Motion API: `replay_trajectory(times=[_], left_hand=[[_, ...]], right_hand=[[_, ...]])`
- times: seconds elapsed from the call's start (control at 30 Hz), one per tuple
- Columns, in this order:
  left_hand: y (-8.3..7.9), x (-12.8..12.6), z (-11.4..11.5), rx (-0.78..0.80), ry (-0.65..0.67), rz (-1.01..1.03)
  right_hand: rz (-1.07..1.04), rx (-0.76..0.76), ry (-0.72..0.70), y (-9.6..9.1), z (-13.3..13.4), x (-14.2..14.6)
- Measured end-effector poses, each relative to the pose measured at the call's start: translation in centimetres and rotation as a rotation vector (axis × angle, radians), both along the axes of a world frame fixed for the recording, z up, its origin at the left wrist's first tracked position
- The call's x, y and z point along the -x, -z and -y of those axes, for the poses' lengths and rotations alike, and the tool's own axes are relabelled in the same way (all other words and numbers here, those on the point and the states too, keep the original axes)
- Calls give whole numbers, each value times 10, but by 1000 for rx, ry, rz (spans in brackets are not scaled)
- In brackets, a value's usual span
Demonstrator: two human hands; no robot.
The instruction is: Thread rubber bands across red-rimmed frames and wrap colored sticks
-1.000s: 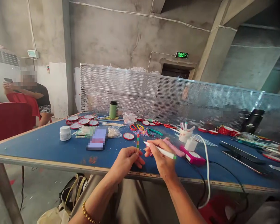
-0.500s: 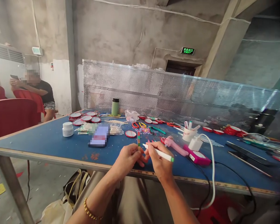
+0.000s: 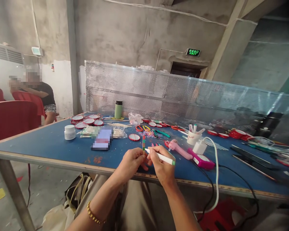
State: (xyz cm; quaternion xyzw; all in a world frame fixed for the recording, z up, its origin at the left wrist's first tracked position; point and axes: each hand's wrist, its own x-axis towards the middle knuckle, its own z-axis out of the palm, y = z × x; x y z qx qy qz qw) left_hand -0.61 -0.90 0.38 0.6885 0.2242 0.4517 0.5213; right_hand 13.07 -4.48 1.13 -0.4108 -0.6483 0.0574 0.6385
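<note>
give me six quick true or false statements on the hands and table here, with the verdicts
1. The left hand holds a striped stick. True.
2. The right hand holds a white marker. True.
3. Beads circle the right wrist. False: the bead bracelet is on the left wrist.
4. The white jar stands upright on the table. True.
5. A bottle lies on its side. False: the green bottle stands upright.
6. The wall sign's lettering is red. False: the exit sign has green lettering.

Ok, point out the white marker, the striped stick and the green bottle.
White marker (image 3: pixel 166 158): head view, on its white barrel.
Striped stick (image 3: pixel 144 142): head view, on its coloured bands above the fingers.
Green bottle (image 3: pixel 118 112): head view, on its green body below the dark lid.
</note>
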Motion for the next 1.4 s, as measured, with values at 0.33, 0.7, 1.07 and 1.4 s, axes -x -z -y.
replay_trajectory(times=[0.33, 0.7, 1.07, 1.4], left_hand=[[0, 0, 2, -10, -44, -38], [0, -1, 1, 4, -37, -31], [0, -2, 2, -3, -49, -47], [-1, -3, 3, 6, -48, -34]], right_hand=[[43, -5, 33, 1, 0, -1], [41, -21, 50, 0, 2, 0], [93, -30, 76, 2, 0, -3], [92, -34, 73, 3, -1, -3]])
